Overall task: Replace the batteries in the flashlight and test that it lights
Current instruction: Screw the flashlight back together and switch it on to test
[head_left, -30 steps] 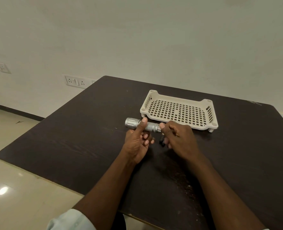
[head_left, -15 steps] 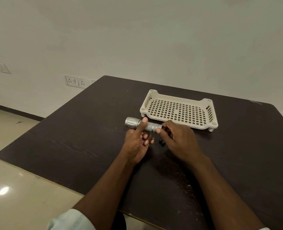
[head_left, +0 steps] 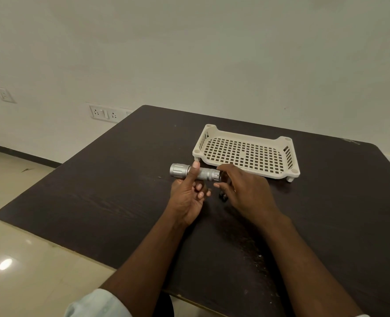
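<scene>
A silver flashlight (head_left: pixel 203 173) lies level in the air just above the dark table (head_left: pixel 97 191), its wide head pointing left. My left hand (head_left: pixel 189 193) grips its knurled barrel from below, thumb laid over the top. My right hand (head_left: pixel 246 191) hovers at the tail end with the fingers curved and apart: the forefinger is by the top of the tail, the thumb below it and off the metal. A small black piece (head_left: pixel 222 196) lies on the table under my right fingers, partly hidden; what it is cannot be made out.
A cream perforated plastic tray (head_left: pixel 290 156) on short legs stands just behind my hands, nothing in it. The table's left edge drops to a tiled floor (head_left: pixel 17 259). Wall sockets (head_left: pixel 104 113) sit behind the table's far left corner.
My right hand's pinch at the flashlight's tail has loosened, and its thumb has dropped below the tail. My left hand and the flashlight have stayed where they were.
</scene>
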